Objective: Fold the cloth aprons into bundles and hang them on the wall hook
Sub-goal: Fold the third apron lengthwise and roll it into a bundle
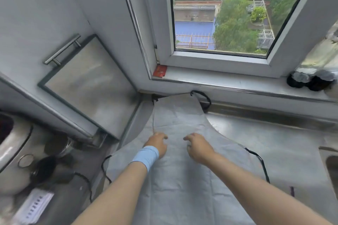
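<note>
Grey is the apron [182,188] under both hands: the left hand [157,144], a pale blue wristband [146,157] on it, and the right hand [199,149] sit side by side on its middle, knuckles up and fingers bent down onto the fabric, though I cannot tell whether either pinches it. The apron is spread flat on the steel counter [274,139], its bib reaching the back edge under the window sill [237,82], where the black neck loop [206,95] curls, and a black tie [262,163] trails off each side. A sink [332,168] sits at the counter's right edge, a metal cooker [12,151] off its left.
</note>
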